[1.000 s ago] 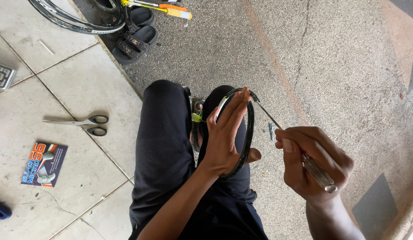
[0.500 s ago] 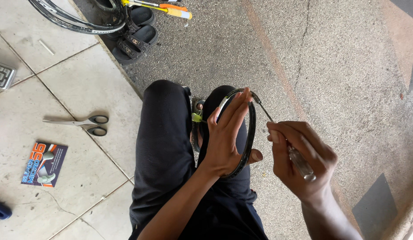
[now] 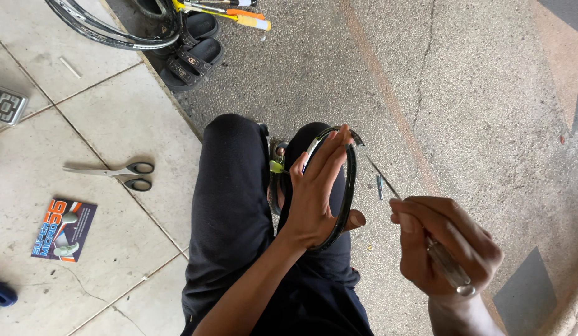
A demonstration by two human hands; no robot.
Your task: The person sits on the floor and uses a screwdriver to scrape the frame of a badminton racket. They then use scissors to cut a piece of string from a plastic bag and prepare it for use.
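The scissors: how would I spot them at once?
Look at the pale tiled floor left of the person's dark trouser leg. The scissors lie flat there, above a small printed card. They alone have thin metal blades and two black finger loops.

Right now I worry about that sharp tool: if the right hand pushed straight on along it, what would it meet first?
Probably the racket frame near its top, held by the left hand; depth is unclear.

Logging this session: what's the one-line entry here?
left hand: holds racket frame | right hand: holds awl | scissors: on tiles
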